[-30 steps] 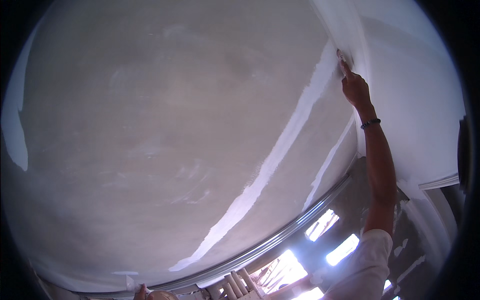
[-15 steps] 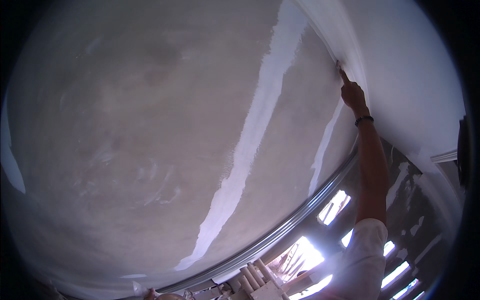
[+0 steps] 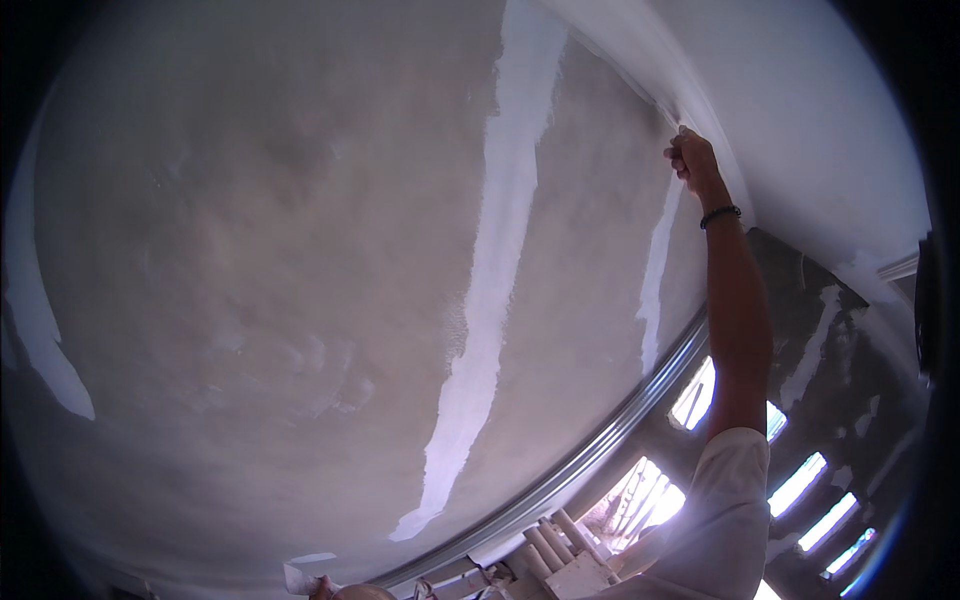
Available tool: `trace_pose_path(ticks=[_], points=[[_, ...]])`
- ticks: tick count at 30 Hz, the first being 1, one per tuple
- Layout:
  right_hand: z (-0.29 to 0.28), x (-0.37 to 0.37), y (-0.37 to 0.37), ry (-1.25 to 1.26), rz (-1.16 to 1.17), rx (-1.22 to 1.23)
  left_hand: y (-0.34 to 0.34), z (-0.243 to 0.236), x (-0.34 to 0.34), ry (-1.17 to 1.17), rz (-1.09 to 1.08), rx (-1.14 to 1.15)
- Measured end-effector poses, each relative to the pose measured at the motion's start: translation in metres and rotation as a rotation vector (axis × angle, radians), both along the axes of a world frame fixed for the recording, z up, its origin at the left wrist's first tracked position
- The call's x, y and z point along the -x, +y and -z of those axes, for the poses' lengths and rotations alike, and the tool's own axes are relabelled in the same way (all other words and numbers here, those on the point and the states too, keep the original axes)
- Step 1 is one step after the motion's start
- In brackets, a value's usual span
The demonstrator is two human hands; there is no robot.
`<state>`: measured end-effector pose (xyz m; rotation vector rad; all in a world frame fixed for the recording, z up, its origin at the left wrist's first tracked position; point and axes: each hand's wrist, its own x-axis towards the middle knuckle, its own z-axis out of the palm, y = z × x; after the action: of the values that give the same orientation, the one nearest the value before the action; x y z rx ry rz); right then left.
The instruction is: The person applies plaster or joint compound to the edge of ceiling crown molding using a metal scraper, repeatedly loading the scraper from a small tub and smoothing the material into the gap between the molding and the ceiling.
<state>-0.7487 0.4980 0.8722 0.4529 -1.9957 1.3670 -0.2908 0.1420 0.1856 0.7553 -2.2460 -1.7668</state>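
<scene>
One white moulding (image 3: 655, 62) runs beside the right hand's fingers (image 3: 678, 158).

A pale short sleeve (image 3: 722, 490) and dark bracelet (image 3: 720, 216) show.

Grey surface (image 3: 300, 250): no readable text, number or sign.
White strip along it (image 3: 500, 220): no legible marks.
Pale blade by the left hand (image 3: 298, 577): no lettering can be made out; it is small and cut by the lower edge.
Dark bracelet (image 3: 720, 216): nothing readable on it.
Bright openings (image 3: 797, 485): glare, with no sign legible.
</scene>
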Motion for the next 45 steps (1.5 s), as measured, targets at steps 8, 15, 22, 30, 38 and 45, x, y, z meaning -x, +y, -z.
trace_pose_path(ticks=[8, 15, 22, 30, 38, 45], points=[[-0.005, 0.007, -0.043, 0.083, -0.414, 0.176, -0.018, 0.001, -0.002, 0.039, -0.007, -0.026], [0.017, -0.099, -0.179, 0.186, -0.453, -0.008, -0.034, 0.026, -0.036, 0.118, -0.143, -0.066], [0.026, -0.188, -0.312, 0.286, -0.657, 0.039, -0.056, 0.009, -0.078, 0.041, -0.177, -0.01], [0.015, -0.198, -0.428, 1.223, -0.655, -0.386, -0.072, -0.013, -0.097, 0.081, -0.239, -0.114], [0.032, -0.26, -0.463, 0.566, -0.363, -0.408, -0.081, -0.003, -0.109, 0.051, -0.214, 0.03], [0.058, -0.261, -0.403, 0.658, -0.043, -0.349, -0.079, 0.019, -0.116, 0.078, -0.248, -0.024]])
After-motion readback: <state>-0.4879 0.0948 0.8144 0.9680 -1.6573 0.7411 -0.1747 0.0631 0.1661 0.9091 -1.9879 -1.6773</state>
